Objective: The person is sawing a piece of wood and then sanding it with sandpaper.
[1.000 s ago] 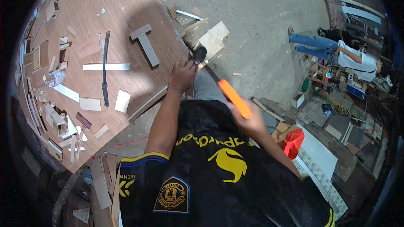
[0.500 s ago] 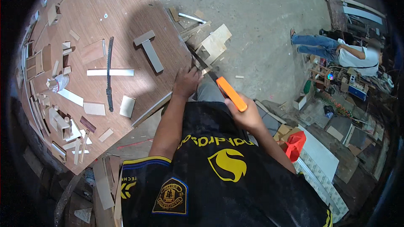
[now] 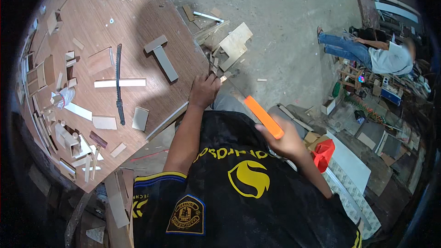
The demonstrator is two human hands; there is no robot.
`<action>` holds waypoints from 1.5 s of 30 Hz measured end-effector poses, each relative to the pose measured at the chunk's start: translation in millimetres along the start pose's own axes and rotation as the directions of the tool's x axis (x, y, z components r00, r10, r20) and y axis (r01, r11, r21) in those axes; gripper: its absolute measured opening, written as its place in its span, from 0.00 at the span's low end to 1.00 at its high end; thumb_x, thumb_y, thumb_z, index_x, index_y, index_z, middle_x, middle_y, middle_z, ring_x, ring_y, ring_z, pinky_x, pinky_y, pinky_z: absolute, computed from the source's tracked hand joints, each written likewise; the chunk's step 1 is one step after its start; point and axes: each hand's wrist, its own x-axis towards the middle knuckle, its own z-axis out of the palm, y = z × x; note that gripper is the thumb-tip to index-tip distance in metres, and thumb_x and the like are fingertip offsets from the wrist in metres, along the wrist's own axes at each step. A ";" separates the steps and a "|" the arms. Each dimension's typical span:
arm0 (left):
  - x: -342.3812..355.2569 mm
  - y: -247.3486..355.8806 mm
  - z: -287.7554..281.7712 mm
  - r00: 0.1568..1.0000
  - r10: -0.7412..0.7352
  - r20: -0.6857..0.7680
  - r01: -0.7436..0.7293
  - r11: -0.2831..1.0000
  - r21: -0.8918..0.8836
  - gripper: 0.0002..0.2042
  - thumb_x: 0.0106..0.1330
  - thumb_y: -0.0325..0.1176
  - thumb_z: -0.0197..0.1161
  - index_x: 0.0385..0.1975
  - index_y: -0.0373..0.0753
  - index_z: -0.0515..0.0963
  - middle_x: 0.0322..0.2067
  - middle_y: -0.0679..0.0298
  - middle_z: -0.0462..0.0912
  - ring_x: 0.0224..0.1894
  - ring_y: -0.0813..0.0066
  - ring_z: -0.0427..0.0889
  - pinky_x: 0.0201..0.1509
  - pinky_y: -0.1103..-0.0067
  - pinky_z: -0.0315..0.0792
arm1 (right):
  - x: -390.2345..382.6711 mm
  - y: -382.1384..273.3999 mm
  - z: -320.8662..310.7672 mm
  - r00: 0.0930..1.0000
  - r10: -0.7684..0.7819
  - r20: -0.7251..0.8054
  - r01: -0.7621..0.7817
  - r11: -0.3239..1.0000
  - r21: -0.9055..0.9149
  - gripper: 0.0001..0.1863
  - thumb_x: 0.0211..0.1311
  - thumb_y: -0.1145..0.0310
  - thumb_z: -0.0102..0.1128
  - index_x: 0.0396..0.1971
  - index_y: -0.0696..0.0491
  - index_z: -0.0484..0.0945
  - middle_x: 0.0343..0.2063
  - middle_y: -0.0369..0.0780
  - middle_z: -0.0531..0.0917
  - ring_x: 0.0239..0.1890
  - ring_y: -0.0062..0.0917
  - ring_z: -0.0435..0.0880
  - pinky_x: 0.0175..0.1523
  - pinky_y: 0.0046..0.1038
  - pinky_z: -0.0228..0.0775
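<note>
Workshop floor (image 3: 294, 27) of grey concrete, scattered with offcuts; brown wood-grain tabletop (image 3: 133, 23) at the person's left, its near corner just by the hands. Left hand (image 3: 205, 89) at that corner, back of the hand up, fingers bent over and pointing away from the body; just beyond the fingertips shows the lit end of a pale wood piece (image 3: 223, 79). Whether these fingers grip that piece or only press beside it, cannot tell. Right hand (image 3: 285, 140) off the table, in front of the black shirt (image 3: 216, 156), motion-blurred, fingers closed round the orange handle of a saw (image 3: 264, 117); blade thin and smeared, directed from the handle toward the pale end; contact with it not clear. On the table: a short block (image 3: 155, 43) set across the end of a longer grey strip (image 3: 166, 64), T-fashion; farther left, a dark notched band (image 3: 118, 64) lying over a white strip (image 3: 103, 83); small wooden pieces toward the left rim. Pale scrap board (image 3: 236, 43) on the floor beyond the corner. Red bag (image 3: 323, 155) right of the right forearm. Another person (image 3: 390, 57), light top and blue jeans, well apart at far right.
</note>
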 end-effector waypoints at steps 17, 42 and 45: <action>5.4 3.5 -5.3 0.999 0.000 -0.043 -0.004 0.996 -0.089 0.06 0.62 0.38 0.56 0.30 0.44 0.75 0.35 0.64 0.76 0.43 0.61 0.74 0.44 0.65 0.66 | 7.6 -8.3 -21.1 0.999 0.017 0.039 -0.015 0.999 -0.042 0.15 0.63 0.60 0.59 0.38 0.58 0.76 0.26 0.51 0.80 0.31 0.46 0.81 0.38 0.35 0.72; 6.9 6.1 -1.9 0.998 0.033 -0.048 -0.034 0.999 -0.016 0.09 0.62 0.42 0.58 0.32 0.44 0.77 0.34 0.66 0.75 0.42 0.63 0.73 0.44 0.66 0.66 | 6.4 15.5 3.1 0.993 -0.074 -0.090 0.079 0.996 0.050 0.14 0.64 0.60 0.60 0.38 0.57 0.76 0.26 0.50 0.79 0.30 0.47 0.79 0.38 0.36 0.71; 10.5 9.7 0.6 0.996 0.038 -0.079 -0.040 0.999 -0.015 0.09 0.62 0.43 0.58 0.32 0.45 0.76 0.34 0.66 0.75 0.42 0.63 0.73 0.45 0.66 0.66 | 22.7 19.5 12.1 0.990 -0.060 -0.130 0.066 0.997 0.042 0.14 0.63 0.60 0.60 0.38 0.56 0.76 0.26 0.49 0.79 0.30 0.46 0.80 0.38 0.36 0.71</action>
